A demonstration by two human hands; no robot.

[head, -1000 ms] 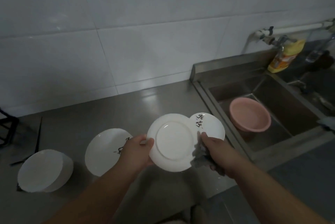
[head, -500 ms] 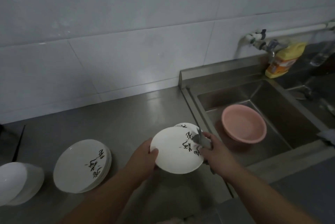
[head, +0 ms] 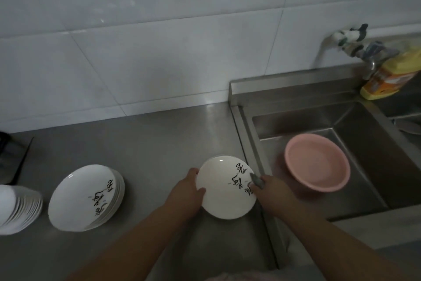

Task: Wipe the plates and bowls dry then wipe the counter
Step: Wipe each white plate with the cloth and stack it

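A white plate (head: 222, 192) with black brush lettering faces up between my hands, above the steel counter (head: 141, 144) beside the sink. My left hand (head: 186, 194) grips its left rim. My right hand (head: 271, 192) presses a grey cloth (head: 257, 181) against the plate's right side. The rim of another plate shows just behind it. A stack of matching plates (head: 84, 198) lies on the counter to the left. At the far left edge is a stack of white bowls (head: 16, 209).
A steel sink (head: 364, 155) at the right holds a pink plastic basin (head: 317, 162). Above it a tap (head: 355, 46) juts from the tiled wall, next to a yellow detergent bottle (head: 391, 75). A dark object (head: 4, 141) sits at the counter's far left.
The plate was turned over from underside to its lettered face, and lowered toward the counter. My view shifted right, so the stacks now sit farther left.
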